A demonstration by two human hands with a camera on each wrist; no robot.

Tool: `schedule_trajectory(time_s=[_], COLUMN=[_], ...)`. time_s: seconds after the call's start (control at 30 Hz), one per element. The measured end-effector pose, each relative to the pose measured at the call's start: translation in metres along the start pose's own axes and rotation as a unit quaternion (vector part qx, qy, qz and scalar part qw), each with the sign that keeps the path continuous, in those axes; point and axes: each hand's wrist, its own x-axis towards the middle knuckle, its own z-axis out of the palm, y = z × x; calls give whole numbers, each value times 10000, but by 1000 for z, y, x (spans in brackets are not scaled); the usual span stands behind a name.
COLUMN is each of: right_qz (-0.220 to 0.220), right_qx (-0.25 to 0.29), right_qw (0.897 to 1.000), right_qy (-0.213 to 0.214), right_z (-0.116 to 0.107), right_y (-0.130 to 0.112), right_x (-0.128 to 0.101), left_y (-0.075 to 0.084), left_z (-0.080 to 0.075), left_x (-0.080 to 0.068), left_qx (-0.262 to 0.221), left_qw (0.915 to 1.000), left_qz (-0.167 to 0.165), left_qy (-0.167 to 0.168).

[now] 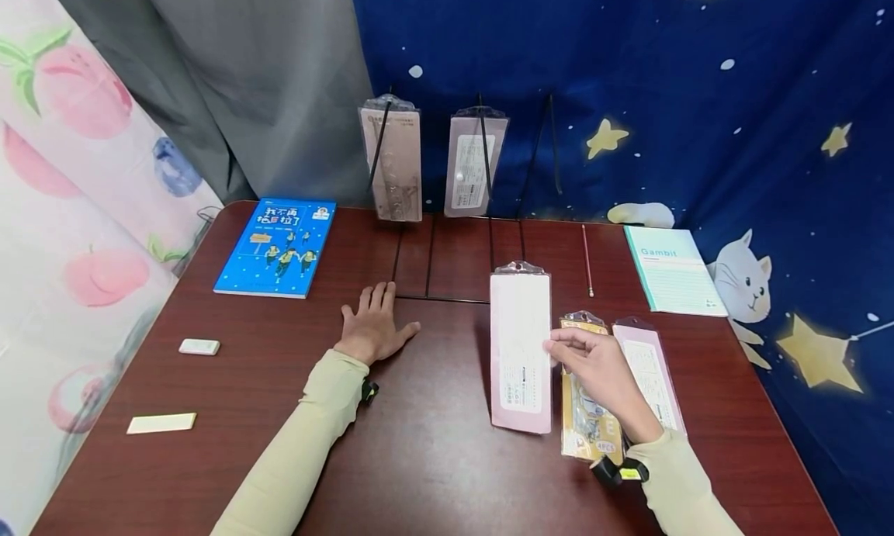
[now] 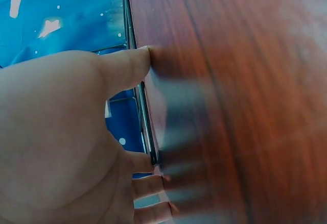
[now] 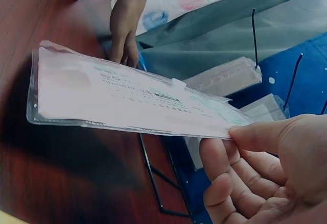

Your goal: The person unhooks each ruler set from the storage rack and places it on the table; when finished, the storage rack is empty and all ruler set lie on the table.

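The left hand (image 1: 372, 330) and right hand (image 1: 606, 375) were bare; the left sleeve (image 1: 316, 423) and right sleeve (image 1: 680, 478) were long, plain, pale yellow-green and softly creased. A black device (image 1: 369, 392) sat by the left one, a rounded black gadget (image 1: 606, 472) with a yellow patch (image 1: 631, 475) by the right.

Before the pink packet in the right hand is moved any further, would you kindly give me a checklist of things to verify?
1. Right hand's grip on the pink packet: ok, it pinches one long edge.
2. Hole in the top tab open: cannot tell, too small to make out.
3. Right hook free: ok, no packet hangs there.
4. Packet lined up at that hook: not ok, it is apart from it, over the table.
5. Left hand's grip not touching the rack base: cannot tell, it rests close by.
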Motion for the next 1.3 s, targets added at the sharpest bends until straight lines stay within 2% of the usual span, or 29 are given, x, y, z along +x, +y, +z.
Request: schedule_trajectory(time_s=[0.33, 0.5, 0.77, 1.0, 1.3], right_qz=[658, 674, 1079, 1008, 971], right_qx=[-265, -736, -1041, -1313, -1631], right_qw=[9975, 9950, 9883, 9855, 9810], right_qy=[42, 57, -283, -385, -398], right_z=[1, 2, 3, 4, 5], right_y=[15, 23, 29, 31, 34], right_x=[-2, -1, -1, 0, 2], left_y=[3, 6, 7, 7, 6], left_z=[-2, -6, -8, -10, -8], left_x=[-1, -4, -8, -9, -8], left_qx=[4, -24, -69, -85, -101], left_qw=[10000, 10000, 10000, 9999, 9999], left_qz=[-26, -29, -28, -3, -29], left_qy=[-43, -11, 55, 110, 10])
